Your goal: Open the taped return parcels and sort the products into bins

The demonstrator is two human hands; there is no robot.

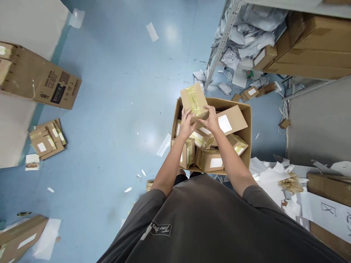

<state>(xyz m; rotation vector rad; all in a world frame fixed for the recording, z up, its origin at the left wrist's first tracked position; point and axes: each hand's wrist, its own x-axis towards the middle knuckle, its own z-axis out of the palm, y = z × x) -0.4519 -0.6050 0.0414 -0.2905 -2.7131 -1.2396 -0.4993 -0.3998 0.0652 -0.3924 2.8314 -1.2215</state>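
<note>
A small taped cardboard box (194,98) is held between both hands over the far left part of a large open carton (249,138). My left hand (187,123) grips its near left corner, and my right hand (210,118) grips the near right corner. Yellowish tape runs across the top of the held box. Inside the carton lie several other small parcels, among them a labelled box (210,160) at the near side and a flat labelled box (233,119) on the right. My forearms cover part of the contents.
At the upper right stands a metal shelf (219,51) with crumpled packaging (241,40) and large cartons (315,44). A tall printed carton (46,80) and flattened cardboard (48,138) are on the left. Paper scraps (152,31) litter the blue floor (115,102).
</note>
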